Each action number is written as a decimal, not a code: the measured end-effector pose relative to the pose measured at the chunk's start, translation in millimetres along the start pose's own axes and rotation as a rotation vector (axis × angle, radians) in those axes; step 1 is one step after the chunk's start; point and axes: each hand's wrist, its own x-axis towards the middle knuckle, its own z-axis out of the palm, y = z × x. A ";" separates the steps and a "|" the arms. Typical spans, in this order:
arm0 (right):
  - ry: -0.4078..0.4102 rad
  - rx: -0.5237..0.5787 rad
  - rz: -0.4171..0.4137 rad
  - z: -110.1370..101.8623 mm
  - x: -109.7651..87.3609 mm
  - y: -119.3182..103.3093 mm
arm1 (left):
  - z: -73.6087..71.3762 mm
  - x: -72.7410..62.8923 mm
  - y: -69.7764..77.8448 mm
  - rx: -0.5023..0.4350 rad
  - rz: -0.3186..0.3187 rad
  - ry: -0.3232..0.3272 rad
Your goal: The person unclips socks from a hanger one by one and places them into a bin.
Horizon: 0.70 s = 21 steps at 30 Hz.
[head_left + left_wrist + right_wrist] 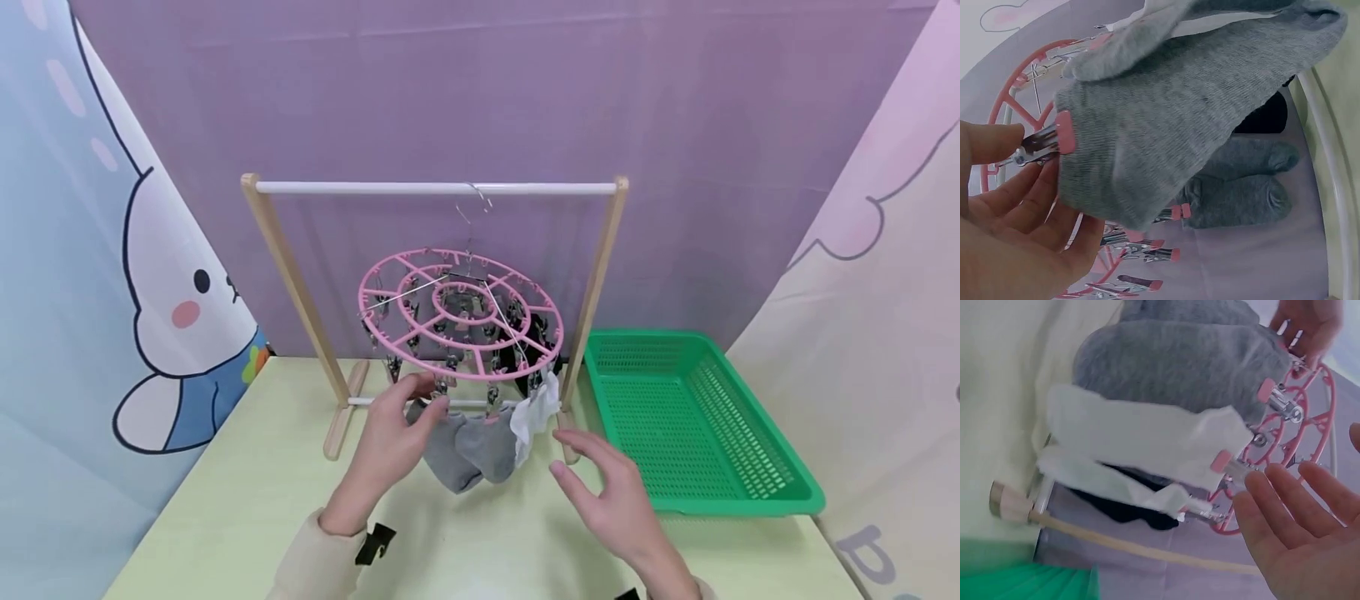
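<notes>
Backdrop: purple cloth on the far side, cartoon cloth at left, pale cloth at right.
Table: pale green-yellow top.
Grey sock: sock hangs from near side of the ring, cuff up, toe down, held at the cuff by a clip.
Left hand: hand pinches that clip between thumb and fingers.
Second grey: sock just right of the first, overlapping it in head view.
White socks: two, clipped right of the greys.
Right hand: hand with fingers extended, holding nothing, near the white socks, not touching.
Ring: pink, tilted, hooked on the stand's top rail.
Far clips: more grey socks; black item behind the whites, type unclear.
Stand: wood posts, white rails.
Basket: green, right of stand.
</notes>
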 end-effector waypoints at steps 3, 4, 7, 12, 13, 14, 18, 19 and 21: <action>-0.026 0.075 0.062 -0.3 3.8 -4.9 | 1.9 0.2 0.5 -0.049 -0.030 -0.019; -0.033 0.097 0.070 -0.3 5.0 -6.0 | 2.4 0.0 1.1 -0.068 -0.042 -0.026; -0.048 0.165 0.082 0.2 7.7 -9.1 | 4.2 -1.5 3.3 -0.131 -0.083 -0.050; -0.080 0.253 0.092 2.0 13.1 -13.7 | 6.8 -4.0 8.3 -0.223 -0.142 -0.083; -0.084 0.266 0.091 2.5 14.5 -14.6 | 7.0 -4.1 8.9 -0.240 -0.151 -0.093; -0.089 0.276 0.089 2.8 15.9 -15.3 | 7.2 -4.3 9.3 -0.262 -0.161 -0.104; -0.102 0.326 0.079 5.5 20.2 -18.0 | 7.5 -4.7 11.1 -0.300 -0.180 -0.132; -0.107 0.339 0.073 6.2 20.9 -18.7 | 7.7 -5.0 11.6 -0.309 -0.182 -0.136; -0.124 0.382 0.069 7.9 22.2 -20.2 | 8.4 -5.4 13.2 -0.309 -0.178 -0.141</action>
